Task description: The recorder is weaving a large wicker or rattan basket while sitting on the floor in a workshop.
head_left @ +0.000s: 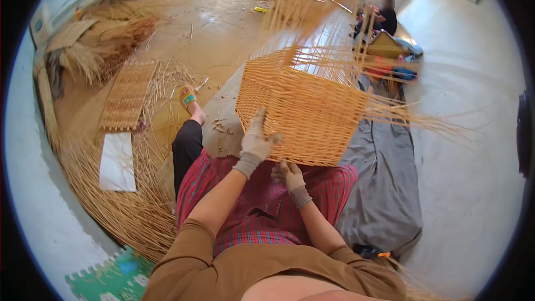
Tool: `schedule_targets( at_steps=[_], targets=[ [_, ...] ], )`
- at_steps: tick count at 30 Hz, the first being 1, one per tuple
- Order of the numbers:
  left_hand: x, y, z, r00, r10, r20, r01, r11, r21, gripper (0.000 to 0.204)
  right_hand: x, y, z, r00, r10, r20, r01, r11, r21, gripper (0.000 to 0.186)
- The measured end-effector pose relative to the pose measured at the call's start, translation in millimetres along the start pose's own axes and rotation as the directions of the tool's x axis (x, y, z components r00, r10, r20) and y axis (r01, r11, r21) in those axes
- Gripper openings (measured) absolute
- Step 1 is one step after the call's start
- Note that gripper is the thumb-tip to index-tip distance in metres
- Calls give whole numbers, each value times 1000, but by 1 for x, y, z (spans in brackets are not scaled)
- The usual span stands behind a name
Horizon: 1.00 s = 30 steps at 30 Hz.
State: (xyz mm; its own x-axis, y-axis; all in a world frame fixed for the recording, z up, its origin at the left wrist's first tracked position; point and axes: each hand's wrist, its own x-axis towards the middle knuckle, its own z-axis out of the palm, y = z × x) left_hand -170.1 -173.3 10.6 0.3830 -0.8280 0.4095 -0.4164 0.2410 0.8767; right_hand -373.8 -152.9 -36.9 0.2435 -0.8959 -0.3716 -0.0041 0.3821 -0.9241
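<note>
On a workshop floor [223, 39] strewn with reeds [122, 212], a basket [304, 106] lies tipped on the lap, stakes trailing right, the gloved left hand [256, 139] pressed flat on its near wall, the right hand [290, 177] curled under its lower edge.

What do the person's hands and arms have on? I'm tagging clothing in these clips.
Both the left hand and the right hand wear light grey-beige knit gloves with ribbed grey cuffs at the wrists. The forearms are bare. Brown sleeves are pushed up to about the elbows.
</note>
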Motion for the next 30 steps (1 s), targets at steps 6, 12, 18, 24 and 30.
schedule_targets(
  at_steps=[6,12,18,24,30],
  targets=[
    [20,-88,-78,988,-156,-22,143,946,-291,75,-12,32,31,984,17,175,-12,999,-30,35],
    [10,-83,-108,985,-160,-66,155,985,-76,66,1,51,26,980,112,-165,-59,953,298,33],
    [2,-28,-98,930,-362,-55,361,882,303,69,40,96,5,975,190,-112,-60,715,696,29],
    [-38,14,-103,958,-257,-127,286,880,379,67,14,49,37,936,229,-268,-88,888,452,30],
    [24,74,-58,814,493,309,-569,565,597,56,-52,-110,35,652,-721,234,682,423,-597,27]
  ],
)
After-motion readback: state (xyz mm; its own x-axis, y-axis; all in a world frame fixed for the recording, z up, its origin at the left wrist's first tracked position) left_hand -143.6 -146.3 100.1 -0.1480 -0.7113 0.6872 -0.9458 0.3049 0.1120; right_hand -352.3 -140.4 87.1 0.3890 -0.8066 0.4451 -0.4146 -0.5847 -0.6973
